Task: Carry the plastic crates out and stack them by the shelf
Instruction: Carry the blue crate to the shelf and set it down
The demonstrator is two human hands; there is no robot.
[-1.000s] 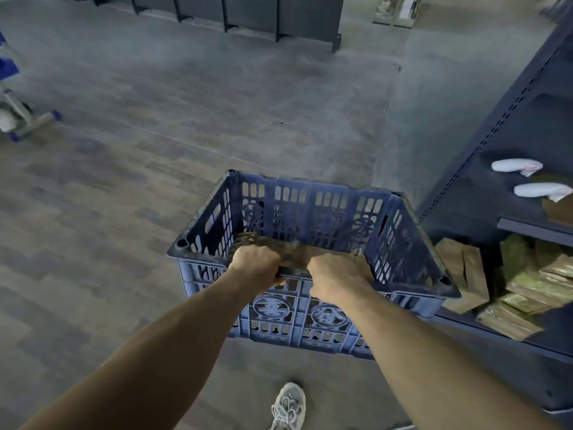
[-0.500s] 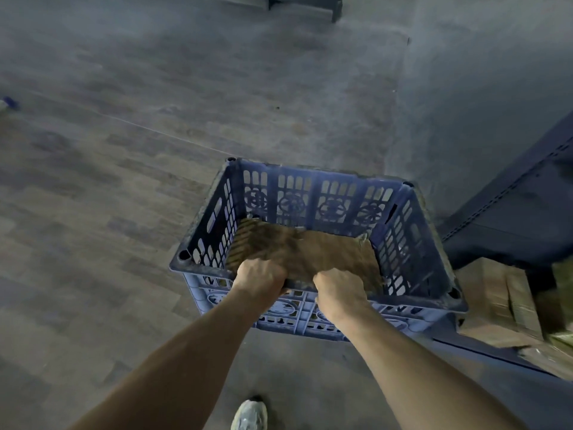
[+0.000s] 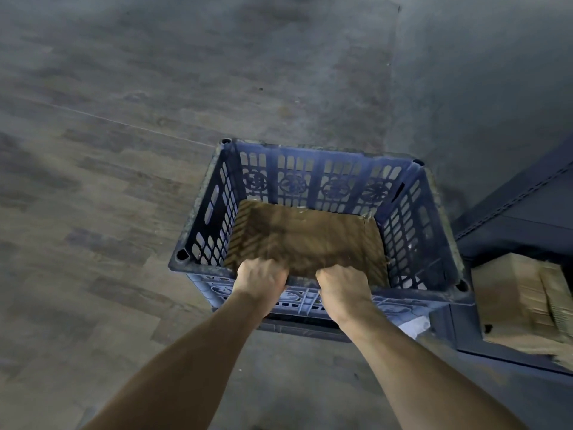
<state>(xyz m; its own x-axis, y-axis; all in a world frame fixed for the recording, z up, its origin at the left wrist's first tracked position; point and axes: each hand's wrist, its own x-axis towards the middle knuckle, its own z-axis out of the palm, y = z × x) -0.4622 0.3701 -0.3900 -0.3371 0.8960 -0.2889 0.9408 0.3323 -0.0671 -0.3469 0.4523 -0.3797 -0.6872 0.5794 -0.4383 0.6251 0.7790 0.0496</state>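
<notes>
crate gripped at its near rim, beside the shelf

one blue plastic crate (image 3: 313, 181), two hands, one cardboard sheet (image 3: 307, 240) and one dark metal shelf (image 3: 533, 221) are in view. the cardboard boxes (image 3: 521, 299) on the shelf's low level are blurred, so their count cannot be told.

the left hand (image 3: 260, 277) and the right hand (image 3: 342, 283) both clamp the crate's near rim. their knuckles are up and their fingers curl over the edge into the crate. they sit side by side near the middle of that rim, with a short stretch of bare rim between them, not touching. both bare forearms reach out from the near edge of the view and draw closer together toward the crate.

the crate is upright with its open top up. the cardboard sheet lies on its bottom and covers most of it. whether the crate rests on the floor (image 3: 124, 181) or hangs above it cannot be told.

the crate's near right corner is just beside the shelf's front edge, and the boxes lie just right of it. bare floor, wood-patterned on the left and grey further right, stretches to the left of the crate and beyond its far wall.
</notes>
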